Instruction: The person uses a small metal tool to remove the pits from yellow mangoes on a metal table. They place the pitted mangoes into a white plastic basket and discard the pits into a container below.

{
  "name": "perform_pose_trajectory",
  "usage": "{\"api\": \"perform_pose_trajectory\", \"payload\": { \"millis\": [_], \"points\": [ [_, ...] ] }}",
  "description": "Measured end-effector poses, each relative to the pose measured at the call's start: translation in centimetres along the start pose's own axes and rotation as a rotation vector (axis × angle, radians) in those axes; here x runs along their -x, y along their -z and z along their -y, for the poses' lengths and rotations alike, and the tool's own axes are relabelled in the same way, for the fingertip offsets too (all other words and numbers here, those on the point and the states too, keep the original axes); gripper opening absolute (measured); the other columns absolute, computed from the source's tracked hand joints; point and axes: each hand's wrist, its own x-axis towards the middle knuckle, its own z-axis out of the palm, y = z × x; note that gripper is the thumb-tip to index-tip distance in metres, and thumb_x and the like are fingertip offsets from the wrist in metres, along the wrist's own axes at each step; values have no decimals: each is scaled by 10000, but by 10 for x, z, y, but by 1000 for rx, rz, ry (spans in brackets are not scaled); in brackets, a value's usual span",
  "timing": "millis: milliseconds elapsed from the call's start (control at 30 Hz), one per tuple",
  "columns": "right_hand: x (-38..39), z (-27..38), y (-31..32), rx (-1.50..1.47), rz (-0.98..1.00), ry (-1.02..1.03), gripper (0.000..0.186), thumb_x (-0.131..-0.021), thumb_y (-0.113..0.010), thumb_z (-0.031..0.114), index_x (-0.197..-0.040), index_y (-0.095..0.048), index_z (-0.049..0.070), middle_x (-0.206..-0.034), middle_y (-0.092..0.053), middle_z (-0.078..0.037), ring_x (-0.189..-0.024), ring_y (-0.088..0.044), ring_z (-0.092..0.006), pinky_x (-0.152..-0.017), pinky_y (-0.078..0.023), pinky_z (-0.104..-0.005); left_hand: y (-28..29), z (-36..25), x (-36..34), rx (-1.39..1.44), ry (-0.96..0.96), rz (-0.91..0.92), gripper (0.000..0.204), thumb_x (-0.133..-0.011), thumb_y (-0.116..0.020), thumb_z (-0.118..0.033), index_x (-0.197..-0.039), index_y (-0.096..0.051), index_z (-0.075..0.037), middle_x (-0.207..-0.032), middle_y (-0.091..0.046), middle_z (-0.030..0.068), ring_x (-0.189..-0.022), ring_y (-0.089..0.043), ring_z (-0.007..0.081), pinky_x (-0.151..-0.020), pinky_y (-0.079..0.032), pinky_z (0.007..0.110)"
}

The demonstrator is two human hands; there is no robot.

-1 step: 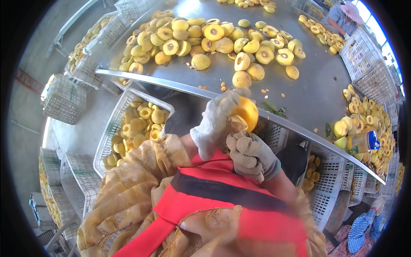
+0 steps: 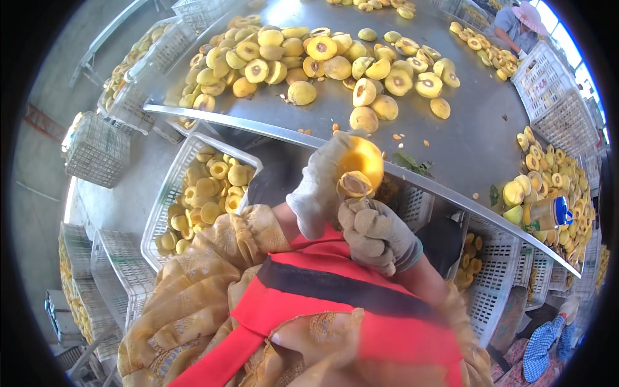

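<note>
Gloved in greyish white, my left hand [image 2: 322, 177] grips a yellow peach half [image 2: 365, 158] just in front of the metal table's edge. The smooth hollow of that half faces me. Just below it, my right hand [image 2: 377, 235], in a soiled glove, is closed around a small loop-ended pitting tool [image 2: 370, 188]; its handle is hidden in the fist. A round brownish-yellow cut piece, seemingly the pit with flesh around it [image 2: 353, 184], sits at the tool's end, against the lower rim of the half.
A heap of peach halves [image 2: 300, 93] lies on the metal table [image 2: 474, 138], with loose pits and a leafy sprig [image 2: 412, 164]. A white crate [image 2: 158, 216] of hollowed halves stands at my left. At right are more fruit, a blue-lidded jar [image 2: 547, 214] and a co-worker [image 2: 516, 29].
My left hand has turned the peach half so its hollow shows more toward me, and shifted it slightly left. The cut piece at the tool has tilted; my right hand has barely moved.
</note>
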Motion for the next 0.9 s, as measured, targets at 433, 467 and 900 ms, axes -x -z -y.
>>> {"api": "perform_pose_trajectory", "payload": {
  "millis": [433,467,900],
  "points": [
    [28,-3,36,324,-375,3,191,-882,-561,229,-813,-504,60,-572,-519,-28,-385,-442,-98,-327,-330,-233,146,-72,-31,-772,518,-427,409,-874,-683,-272,-1235,-645,-85,-1108,-696,57,-981,-635,129,-871,-492,296],
    [23,-8,34,347,-408,53,142,-855,-562,175,-847,-515,42,-529,-501,-51,-312,-390,-130,-280,-305,-256,152,-47,-47,-598,392,-349,447,-862,-704,-295,-1249,-636,-81,-1103,-699,73,-958,-634,132,-871,-487,286],
    [36,-6,18,378,-517,122,128,-895,-549,177,-823,-503,81,-595,-524,-34,-424,-459,-116,-394,-370,-245,101,29,-92,-2,546,-212,519,-824,-688,-190,-1296,-531,-40,-1197,-622,129,-1097,-617,334,-921,-507,393]
  ]
}}
